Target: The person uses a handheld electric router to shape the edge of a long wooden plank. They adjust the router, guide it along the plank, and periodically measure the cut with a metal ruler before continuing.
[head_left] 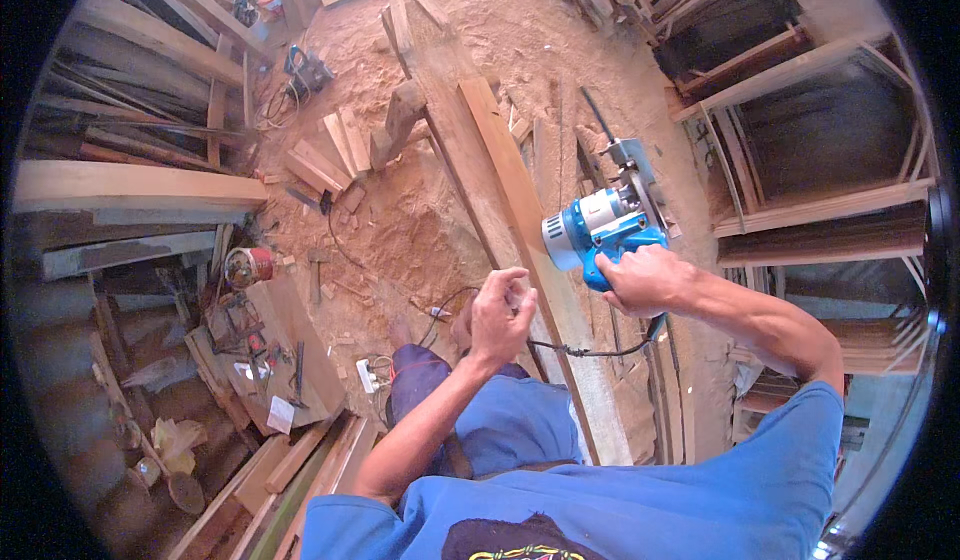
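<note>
Here, the right hand [645, 277] grips a blue power tool [608, 218]; whether the curled left hand [498, 320] holds anything is unclear.

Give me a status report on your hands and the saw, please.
Right hand gripping blue power saw; left hand curled, contents unclear; dark cord crossing the plank.

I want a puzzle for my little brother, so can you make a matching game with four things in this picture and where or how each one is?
1. blue-and-silver handheld power tool
2. bare left hand
3. round, reddish container
4. long, brown wooden plank

A. fingers curled
B. resting on the wide timber bench
C. gripped by the bare right hand
D. picture's left side

Pairs: 1-C, 2-A, 3-D, 4-B
</note>
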Demonstrator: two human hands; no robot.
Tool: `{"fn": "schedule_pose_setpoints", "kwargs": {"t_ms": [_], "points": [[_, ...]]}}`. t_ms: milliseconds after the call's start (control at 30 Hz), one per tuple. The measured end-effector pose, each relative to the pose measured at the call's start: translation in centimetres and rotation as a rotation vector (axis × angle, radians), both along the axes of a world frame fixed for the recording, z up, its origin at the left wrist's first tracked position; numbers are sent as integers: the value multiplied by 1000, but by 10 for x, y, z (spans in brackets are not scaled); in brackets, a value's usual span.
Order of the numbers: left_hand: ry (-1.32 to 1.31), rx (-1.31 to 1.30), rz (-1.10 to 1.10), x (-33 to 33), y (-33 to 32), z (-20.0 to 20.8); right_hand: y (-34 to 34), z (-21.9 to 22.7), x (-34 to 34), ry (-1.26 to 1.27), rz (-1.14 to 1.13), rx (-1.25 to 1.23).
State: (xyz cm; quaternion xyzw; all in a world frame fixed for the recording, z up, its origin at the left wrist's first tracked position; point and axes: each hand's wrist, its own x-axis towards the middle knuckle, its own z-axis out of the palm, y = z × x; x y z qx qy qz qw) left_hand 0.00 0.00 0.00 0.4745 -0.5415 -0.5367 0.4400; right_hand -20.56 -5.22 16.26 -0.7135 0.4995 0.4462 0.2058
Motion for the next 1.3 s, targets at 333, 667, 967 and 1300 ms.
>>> {"fn": "schedule_pose_setpoints", "kwargs": {"t_ms": [333,667,967,1300], "points": [[-9,7,-301,-40,-38,64,32,-50,28,148,-105,-92],[-503,101,-751,-74,-58,89,79,-81,67,28,-48,-216],[-330,263,-921,-45,-62,54,89,-93,126,-42,-9,-113],[-234,365,-614,-47,-4,59,115,8,-67,-1085,-1218,346]]}}
